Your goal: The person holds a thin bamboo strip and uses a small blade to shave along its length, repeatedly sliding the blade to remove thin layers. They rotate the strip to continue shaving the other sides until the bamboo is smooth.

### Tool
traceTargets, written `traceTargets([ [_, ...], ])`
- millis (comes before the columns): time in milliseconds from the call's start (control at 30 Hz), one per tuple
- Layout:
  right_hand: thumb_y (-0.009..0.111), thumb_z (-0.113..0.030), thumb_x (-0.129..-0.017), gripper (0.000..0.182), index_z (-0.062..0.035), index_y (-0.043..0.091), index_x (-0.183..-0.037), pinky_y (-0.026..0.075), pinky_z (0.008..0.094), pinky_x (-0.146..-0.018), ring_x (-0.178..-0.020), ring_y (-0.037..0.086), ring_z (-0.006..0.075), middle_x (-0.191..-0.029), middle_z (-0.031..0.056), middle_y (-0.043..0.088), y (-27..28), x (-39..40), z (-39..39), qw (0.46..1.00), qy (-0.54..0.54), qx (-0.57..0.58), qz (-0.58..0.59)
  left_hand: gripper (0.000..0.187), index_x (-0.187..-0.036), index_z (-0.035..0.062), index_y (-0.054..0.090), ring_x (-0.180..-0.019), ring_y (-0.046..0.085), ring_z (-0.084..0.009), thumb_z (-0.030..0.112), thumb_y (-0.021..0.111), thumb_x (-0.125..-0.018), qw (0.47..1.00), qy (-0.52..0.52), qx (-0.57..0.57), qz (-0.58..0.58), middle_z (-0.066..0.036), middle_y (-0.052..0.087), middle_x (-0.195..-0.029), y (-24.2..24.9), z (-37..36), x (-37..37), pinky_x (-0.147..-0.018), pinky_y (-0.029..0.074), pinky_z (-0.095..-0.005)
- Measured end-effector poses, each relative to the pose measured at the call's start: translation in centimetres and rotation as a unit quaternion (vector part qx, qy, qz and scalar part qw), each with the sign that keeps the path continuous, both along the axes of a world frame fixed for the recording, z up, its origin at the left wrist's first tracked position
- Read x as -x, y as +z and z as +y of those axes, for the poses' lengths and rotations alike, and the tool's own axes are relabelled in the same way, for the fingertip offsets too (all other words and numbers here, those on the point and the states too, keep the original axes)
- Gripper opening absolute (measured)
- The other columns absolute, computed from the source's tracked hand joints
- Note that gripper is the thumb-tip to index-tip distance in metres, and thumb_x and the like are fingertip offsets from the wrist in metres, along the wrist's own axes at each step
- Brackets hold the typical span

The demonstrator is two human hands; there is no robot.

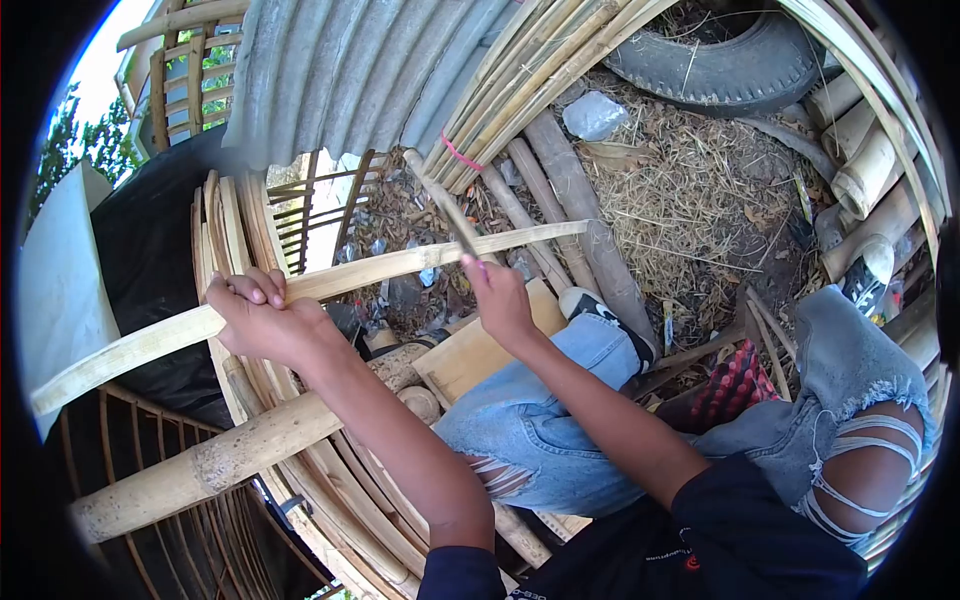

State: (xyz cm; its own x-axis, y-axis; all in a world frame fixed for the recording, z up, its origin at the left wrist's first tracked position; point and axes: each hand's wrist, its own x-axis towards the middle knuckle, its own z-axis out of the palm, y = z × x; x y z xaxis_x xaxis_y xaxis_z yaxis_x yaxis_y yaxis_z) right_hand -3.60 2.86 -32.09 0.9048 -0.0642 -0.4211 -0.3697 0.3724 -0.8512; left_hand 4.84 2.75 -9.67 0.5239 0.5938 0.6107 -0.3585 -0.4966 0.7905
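Observation:
My left hand [262, 320] is closed around a long pale bamboo strip [400, 262] that runs from the lower left to the upper right, across the middle of the view. My right hand [497, 297] grips the handle of a knife [452, 215]. Its dark blade points up and left and crosses the strip just above that hand. My knees in torn blue jeans [560, 400] lie below both arms.
A bundle of bamboo strips [520, 90] tied with a pink band leans at the top, under corrugated metal sheet [340, 70]. A thick bamboo pole [220, 455] and curved slats lie at the lower left. An old tyre [730, 60] sits on straw litter at the top right.

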Motion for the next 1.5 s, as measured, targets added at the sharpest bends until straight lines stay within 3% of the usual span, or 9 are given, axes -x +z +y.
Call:
traceTargets([
  [133,0.043,-0.052,-0.085,0.063,0.0072,0.062,-0.08,0.039,0.043,-0.063,-0.064,0.056,0.0329,-0.066,0.0238,0.058,-19.3,5.1,0.3,0.958,0.016,0.125,0.258,0.033,-0.056,0.0098,0.033,-0.036,0.025,-0.0063,0.007,0.046,-0.085,1.0,-0.011,0.001,-0.012,0.002,0.028,-0.044,0.0,-0.6,-0.1,-0.037,0.02,-0.0216],
  [333,0.043,-0.044,-0.089,0.058,0.0076,0.052,-0.064,0.038,0.0415,-0.058,-0.052,0.046,0.0262,-0.053,0.0185,0.047,-8.6,1.3,-1.2,0.989,0.017,-0.046,0.143,0.03,-0.059,0.0099,0.038,-0.033,0.022,-0.0038,0.01,0.048,-0.087,0.994,-0.111,0.02,-0.004,0.003,0.027,-0.042,-0.1,-1.6,0.2,-0.034,0.016,-0.0189],
  [367,0.043,-0.042,-0.091,0.058,-0.0036,0.033,-0.049,0.025,0.0313,-0.043,-0.045,0.028,0.0095,-0.047,-0.0032,0.027,-4.6,0.1,-1.2,0.993,-0.023,-0.096,0.067,0.027,-0.062,0.009,0.039,-0.033,0.022,-0.0032,0.011,0.048,-0.087,0.989,-0.145,0.02,0.008,0.003,0.028,-0.042,0.0,-1.9,0.2,-0.033,0.016,-0.0184],
  [400,0.044,-0.043,-0.09,0.059,0.0075,0.045,-0.06,0.033,0.0406,-0.051,-0.045,0.037,0.0249,-0.048,0.0175,0.037,-0.6,-0.9,-2.8,0.996,0.039,-0.085,0.016,0.024,-0.065,0.0081,0.04,-0.033,0.023,-0.0025,0.011,0.048,-0.088,0.983,-0.18,0.02,0.021,0.003,0.029,-0.042,0.1,-2.0,0.2,-0.033,0.016,-0.0178],
  [533,0.044,-0.039,-0.091,0.057,0.0062,0.042,-0.057,0.029,0.036,-0.045,-0.045,0.031,0.0135,-0.045,0.0089,0.03,8.5,-1.3,-5.9,0.985,0.067,-0.081,-0.136,0.021,-0.068,0.0065,0.043,-0.033,0.023,-0.002,0.011,0.048,-0.088,0.98,-0.199,0.02,0.016,0.003,0.03,-0.042,-0.1,-2.7,0.0,-0.032,0.017,-0.0178],
  [667,0.046,-0.04,-0.089,0.057,0.0078,0.047,-0.058,0.036,0.044,-0.052,-0.046,0.045,0.0342,-0.048,0.021,0.04,4.1,-1.1,-5.3,0.997,0.034,-0.055,-0.037,0.024,-0.065,0.0071,0.042,-0.032,0.023,-0.0023,0.01,0.047,-0.088,0.985,-0.172,-0.001,0.01,0.003,0.03,-0.042,-0.2,-3.8,0.0,-0.032,0.017,-0.0181],
  [767,0.044,-0.04,-0.091,0.057,0.0057,0.04,-0.057,0.03,0.0354,-0.047,-0.047,0.032,0.0133,-0.048,0.0101,0.03,-1.4,-1.2,-5.4,0.986,0.113,-0.078,0.09,0.028,-0.061,0.0087,0.039,-0.032,0.023,-0.0026,0.01,0.047,-0.088,0.987,-0.16,0.014,0.006,0.003,0.03,-0.042,-0.2,-3.8,-0.1,-0.032,0.017,-0.0184],
  [967,0.043,-0.041,-0.09,0.058,0.0102,0.047,-0.063,0.033,0.039,-0.05,-0.049,0.029,0.0229,-0.047,0.0171,0.035,10.8,-1.2,-8.2,0.975,0.114,-0.157,-0.108,0.022,-0.068,0.0115,0.039,-0.029,0.022,-0.0027,0.01,0.046,-0.089,0.958,-0.285,0.023,0.029,0.003,0.03,-0.04,-0.2,-3.0,0.4,-0.028,0.017,-0.0166],
  [1500,0.044,-0.038,-0.091,0.055,0.0069,0.042,-0.059,0.031,0.0381,-0.05,-0.048,0.031,0.0194,-0.048,0.0113,0.031,5.0,1.2,-4.6,0.986,0.019,-0.167,0.005,0.026,-0.067,0.0134,0.03,-0.025,0.021,-0.0036,0.01,0.039,-0.091,0.896,-0.437,0.06,0.049,0.003,0.029,-0.035,0.2,-2.1,0.1,-0.026,0.018,-0.0175],
])
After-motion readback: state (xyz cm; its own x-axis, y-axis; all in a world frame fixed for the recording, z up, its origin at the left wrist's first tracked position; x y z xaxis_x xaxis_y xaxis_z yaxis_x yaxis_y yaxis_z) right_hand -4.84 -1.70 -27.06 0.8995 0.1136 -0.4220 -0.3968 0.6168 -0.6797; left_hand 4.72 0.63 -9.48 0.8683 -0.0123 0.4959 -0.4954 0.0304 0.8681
